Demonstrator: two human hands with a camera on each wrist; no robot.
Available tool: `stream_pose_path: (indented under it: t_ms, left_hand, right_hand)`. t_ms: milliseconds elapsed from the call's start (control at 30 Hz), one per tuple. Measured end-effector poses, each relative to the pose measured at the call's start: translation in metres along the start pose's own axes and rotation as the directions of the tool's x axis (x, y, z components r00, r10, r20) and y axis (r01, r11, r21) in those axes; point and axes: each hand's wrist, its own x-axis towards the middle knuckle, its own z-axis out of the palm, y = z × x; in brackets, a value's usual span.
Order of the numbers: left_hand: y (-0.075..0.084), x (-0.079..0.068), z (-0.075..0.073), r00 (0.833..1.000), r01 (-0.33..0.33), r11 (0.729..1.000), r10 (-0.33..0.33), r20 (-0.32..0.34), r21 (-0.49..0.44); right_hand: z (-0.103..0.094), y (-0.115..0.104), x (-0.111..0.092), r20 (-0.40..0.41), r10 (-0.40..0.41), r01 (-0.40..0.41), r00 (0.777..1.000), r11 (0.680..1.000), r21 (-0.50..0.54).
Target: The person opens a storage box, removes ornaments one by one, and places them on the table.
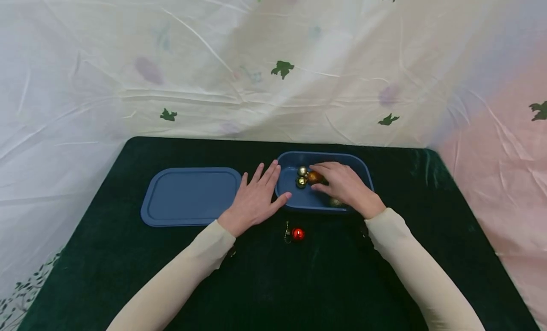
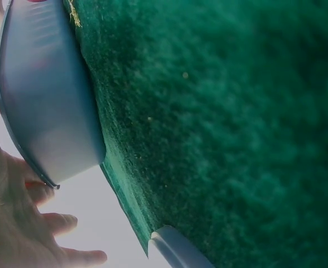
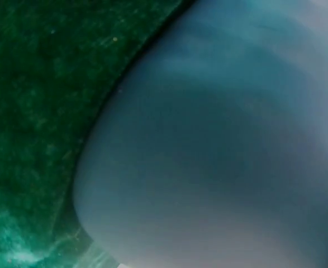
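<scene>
A blue rectangular box (image 1: 329, 205) stands open-topped on the table. Inside it my right hand (image 1: 344, 181) reaches down, fingers and thumb around an orange Christmas bauble (image 1: 315, 177). Two small gold baubles (image 1: 301, 182) lie just left of that one, and another gold bauble (image 1: 336, 203) is partly hidden under the hand. With fingers spread, my left hand (image 1: 255, 198) rests against the box's left rim; the left wrist view shows its fingers beside the box wall (image 2: 52, 100). Only the outer wall of the box (image 3: 208, 156) fills the right wrist view.
A blue lid (image 1: 192, 196) lies flat left of the box. In front of the box sits a shiny red bauble (image 1: 298, 234) with a gold string. Dark green cloth (image 1: 273, 283) covers the table, and a pale patterned curtain (image 1: 239, 60) hangs behind it.
</scene>
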Motion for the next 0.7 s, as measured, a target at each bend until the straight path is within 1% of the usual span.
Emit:
stream_pose_path:
  t_ms: [100,267,400,700]
  left_hand:
    - [0.0,0.0,0.001,1.0,0.001,1.0,-0.001,0.007,-0.011]
    - [-0.001,0.001,0.002,1.0,0.004,1.0,-0.004,0.003,-0.002]
    - [-0.001,0.002,0.001,1.0,0.003,1.0,-0.003,0.005,0.001]
    - [0.0,0.004,0.0,1.0,0.008,1.0,-0.008,-0.001,0.002]
  right_hand:
    - [0.002,0.002,0.001,-0.005,-0.008,0.008,1.0,1.0,-0.004]
    - [0.005,0.003,0.003,-0.033,-0.031,0.031,0.999,1.0,-0.007]
    - [0.002,0.002,0.0,-0.062,-0.04,0.041,0.997,0.999,0.014]
    - [-0.014,-0.007,-0.017,-0.192,-0.059,0.078,0.98,0.993,0.094]
